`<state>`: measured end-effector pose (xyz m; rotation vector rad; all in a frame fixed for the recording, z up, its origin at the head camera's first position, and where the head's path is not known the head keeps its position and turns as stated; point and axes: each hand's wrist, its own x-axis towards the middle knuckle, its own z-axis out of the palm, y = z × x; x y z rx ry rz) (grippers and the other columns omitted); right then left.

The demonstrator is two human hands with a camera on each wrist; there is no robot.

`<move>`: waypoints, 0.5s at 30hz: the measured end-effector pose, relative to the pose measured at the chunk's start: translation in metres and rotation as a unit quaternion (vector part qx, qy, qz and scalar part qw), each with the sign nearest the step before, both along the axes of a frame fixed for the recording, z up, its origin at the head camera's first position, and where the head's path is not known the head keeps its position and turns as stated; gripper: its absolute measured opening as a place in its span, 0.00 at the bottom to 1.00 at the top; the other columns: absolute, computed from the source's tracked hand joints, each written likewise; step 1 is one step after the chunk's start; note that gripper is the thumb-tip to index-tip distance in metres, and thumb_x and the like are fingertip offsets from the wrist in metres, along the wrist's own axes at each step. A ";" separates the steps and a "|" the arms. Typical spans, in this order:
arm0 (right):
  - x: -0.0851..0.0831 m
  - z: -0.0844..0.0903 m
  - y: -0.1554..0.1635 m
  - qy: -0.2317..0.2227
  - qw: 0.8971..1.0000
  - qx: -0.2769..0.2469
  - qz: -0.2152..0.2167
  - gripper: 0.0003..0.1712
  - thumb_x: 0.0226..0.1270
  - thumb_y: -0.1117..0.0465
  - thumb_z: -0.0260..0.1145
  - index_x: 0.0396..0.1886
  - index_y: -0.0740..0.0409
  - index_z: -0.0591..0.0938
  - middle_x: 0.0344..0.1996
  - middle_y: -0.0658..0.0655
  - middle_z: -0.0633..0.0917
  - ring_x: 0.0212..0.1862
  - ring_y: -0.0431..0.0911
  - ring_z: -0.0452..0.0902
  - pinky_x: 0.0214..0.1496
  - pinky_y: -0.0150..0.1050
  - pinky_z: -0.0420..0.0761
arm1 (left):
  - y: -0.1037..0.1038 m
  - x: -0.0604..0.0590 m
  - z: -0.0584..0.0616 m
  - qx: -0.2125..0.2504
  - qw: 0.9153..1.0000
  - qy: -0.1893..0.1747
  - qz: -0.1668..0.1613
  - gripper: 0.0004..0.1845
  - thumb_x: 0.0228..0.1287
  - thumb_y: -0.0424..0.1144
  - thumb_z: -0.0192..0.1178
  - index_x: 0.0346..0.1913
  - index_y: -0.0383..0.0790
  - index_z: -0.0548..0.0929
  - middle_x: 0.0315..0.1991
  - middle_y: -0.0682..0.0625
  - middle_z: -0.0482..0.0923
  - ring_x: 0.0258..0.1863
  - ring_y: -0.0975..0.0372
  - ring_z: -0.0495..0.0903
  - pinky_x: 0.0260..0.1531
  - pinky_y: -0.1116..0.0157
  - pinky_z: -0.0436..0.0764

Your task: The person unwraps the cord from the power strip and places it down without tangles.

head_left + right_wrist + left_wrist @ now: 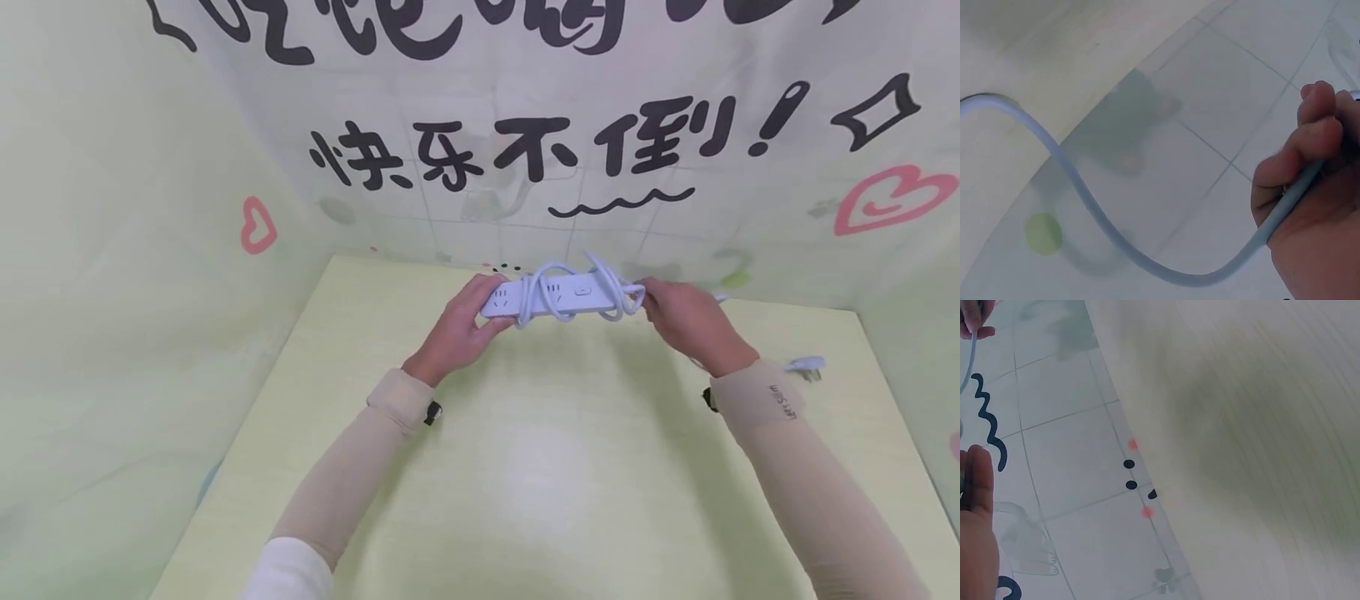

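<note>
A white power strip (581, 292) is held above the far part of the table, its cord (534, 292) looped several times around it. My left hand (461, 321) grips the strip's left end, thumb below and fingers behind. At the strip's other end my right hand (688, 321) holds the cord; in the right wrist view the fingers (1319, 139) curl round the cord (1191, 279), which hangs in a bend toward the table. The plug (808, 365) lies on the table, right of the right wrist. Only part of the left hand (977, 512) shows in the left wrist view.
The pale table (525, 483) reaches back to a white wall sheet (465, 225) printed with dark characters and hearts. Similar sheets stand at the left and right sides. Both wrists wear beige sleeves with small black devices.
</note>
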<state>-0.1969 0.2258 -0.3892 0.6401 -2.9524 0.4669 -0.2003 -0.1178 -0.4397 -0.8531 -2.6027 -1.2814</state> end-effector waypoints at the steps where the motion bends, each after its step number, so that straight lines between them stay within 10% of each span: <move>1: 0.000 0.003 0.002 -0.006 1.000 -0.015 -0.006 0.14 0.81 0.59 0.54 0.51 0.63 0.82 0.27 0.58 0.84 0.29 0.51 0.76 0.33 0.48 0.75 | 0.001 0.001 0.000 -0.007 1.000 -0.001 -0.007 0.28 0.71 0.39 0.64 0.71 0.43 0.70 0.62 0.47 0.74 0.56 0.57 0.75 0.60 0.57 0.80; 8: 0.013 0.032 0.006 0.012 0.992 -0.119 -0.033 0.18 0.82 0.55 0.53 0.55 0.57 0.85 0.20 0.52 0.70 0.23 0.45 0.62 0.30 0.38 0.64 | 0.006 0.001 -0.012 -0.029 0.999 -0.006 -0.032 0.26 0.72 0.39 0.64 0.69 0.44 0.70 0.59 0.49 0.74 0.52 0.60 0.75 0.54 0.60 0.83; 15: 0.044 0.053 -0.003 0.108 0.980 -0.152 0.072 0.11 0.71 0.66 0.65 0.48 0.59 0.89 0.20 0.47 0.78 0.20 0.34 0.59 0.24 0.26 0.61 | 0.011 0.001 -0.017 -0.046 0.998 -0.025 -0.019 0.26 0.73 0.43 0.62 0.70 0.44 0.69 0.58 0.49 0.74 0.51 0.59 0.75 0.53 0.60 0.83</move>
